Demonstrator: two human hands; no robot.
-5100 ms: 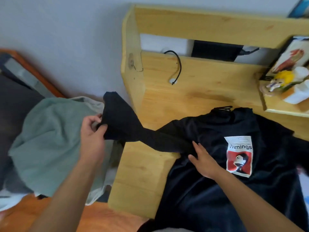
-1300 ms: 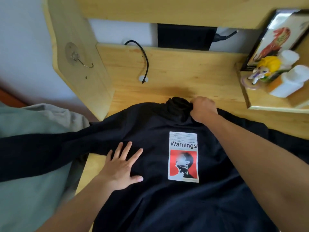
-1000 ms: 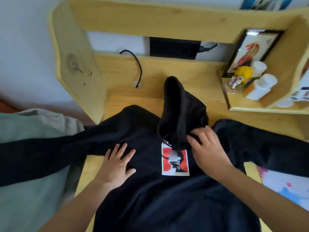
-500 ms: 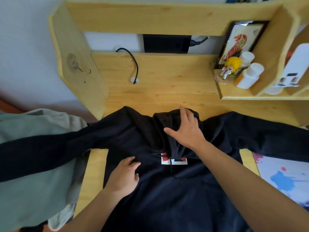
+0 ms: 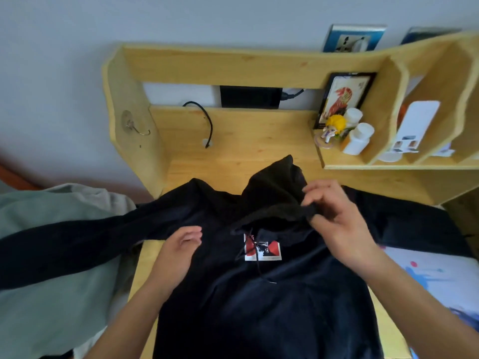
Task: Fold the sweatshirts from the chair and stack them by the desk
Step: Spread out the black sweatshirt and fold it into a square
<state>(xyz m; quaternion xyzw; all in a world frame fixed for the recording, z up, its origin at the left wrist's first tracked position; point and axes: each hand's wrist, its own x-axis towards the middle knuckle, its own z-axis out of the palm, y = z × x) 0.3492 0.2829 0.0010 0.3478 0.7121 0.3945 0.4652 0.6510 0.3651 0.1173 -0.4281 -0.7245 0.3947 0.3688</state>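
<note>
**Black hoodie half-laid on the desk, hood in your right hand**

Head view: the black cotton hooded sweatshirt (image 5: 259,301) lies face up across the pale wooden desk (image 5: 248,141), its red-and-white chest print (image 5: 263,251) partly covered by the hood (image 5: 272,193). Your right hand (image 5: 337,221) pinches the hood's rim between thumb and fingertips, lifting it off the chest. Your left hand (image 5: 181,247) holds nothing, its fingers loosely curled just above the left shoulder of the garment.

The risks, as I judge them: the left sleeve (image 5: 64,244) trails off the desk edge over the grey-green sweatshirt (image 5: 51,281) on the chair, so a careless tug could drag that one down or pull the hoodie sideways. The white-tipped drawstring (image 5: 259,270) lies loose over the print and may get trapped in a fold.

For room, the bare desk behind the hood is open up to the black cable (image 5: 207,125). On your right, the low shelf holding the yellow-haired figurine (image 5: 333,128) and white bottles (image 5: 359,138) sits near the right sleeve, so sweep that sleeve inward, not up. The paint-splashed white sheet (image 5: 435,275) lies beside the right hem.
</note>
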